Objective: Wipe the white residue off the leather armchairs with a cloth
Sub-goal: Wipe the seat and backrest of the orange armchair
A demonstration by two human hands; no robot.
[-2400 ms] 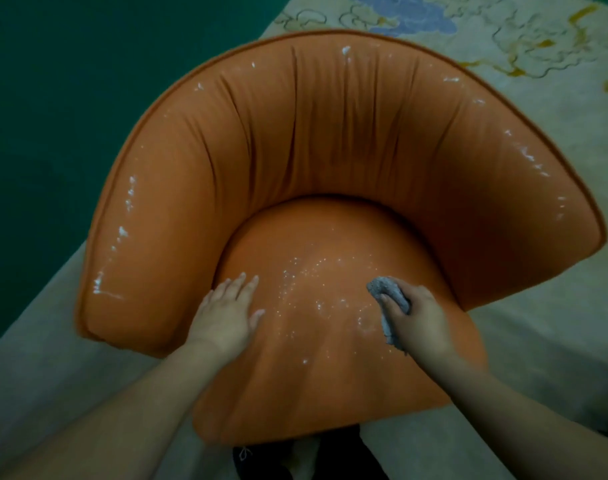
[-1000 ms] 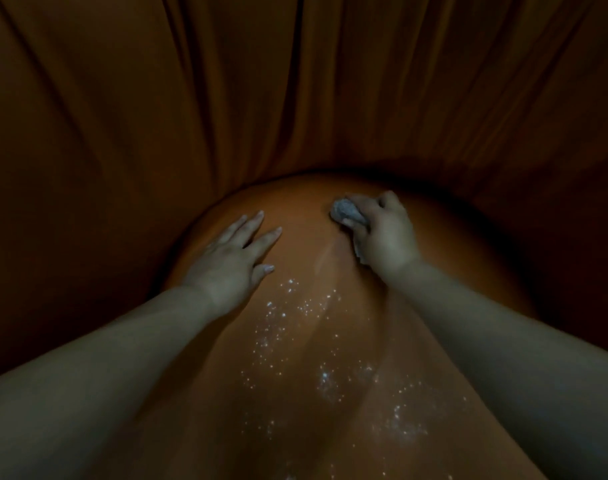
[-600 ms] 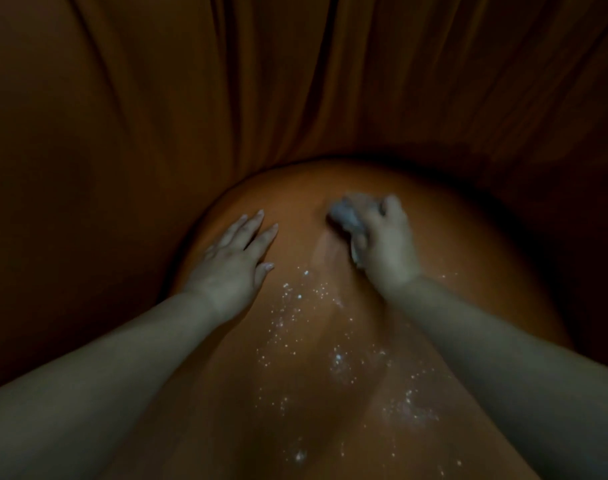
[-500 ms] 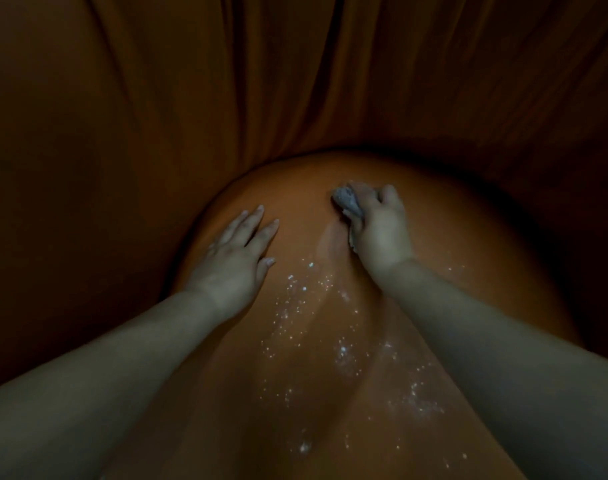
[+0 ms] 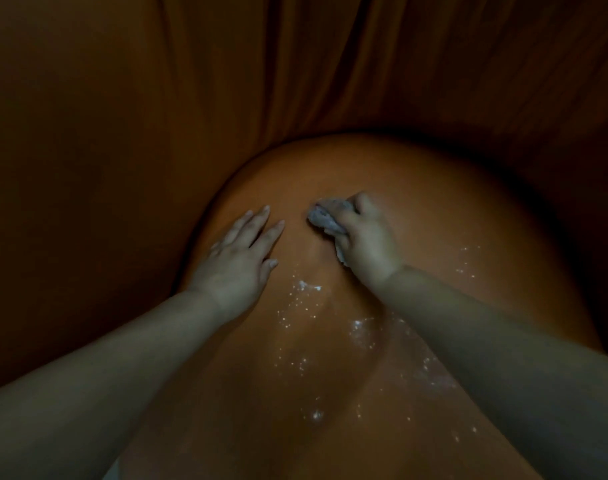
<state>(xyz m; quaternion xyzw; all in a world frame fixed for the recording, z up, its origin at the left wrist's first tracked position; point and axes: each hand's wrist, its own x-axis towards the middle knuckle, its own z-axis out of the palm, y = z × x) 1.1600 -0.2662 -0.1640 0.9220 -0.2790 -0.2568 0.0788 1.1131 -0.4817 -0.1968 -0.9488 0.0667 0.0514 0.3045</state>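
The orange leather armchair fills the dim head view; its rounded seat cushion [image 5: 444, 209] lies below the pleated backrest [image 5: 295, 71]. White residue specks [image 5: 306, 306] are scattered across the middle and front of the seat. My right hand [image 5: 368, 244] grips a bunched grey cloth [image 5: 325, 218] and presses it on the seat near the back. My left hand [image 5: 242, 258] rests flat on the seat's left side with straight fingers, just left of the cloth.
The curved backrest and side wall [image 5: 88, 202] wrap closely around the seat on the left, back and right. More white specks [image 5: 467, 265] dot the seat to the right of my right forearm.
My head has moved in close to the seat since the wide view. Over the last second my right hand shifted the cloth slightly left, towards my still left hand.
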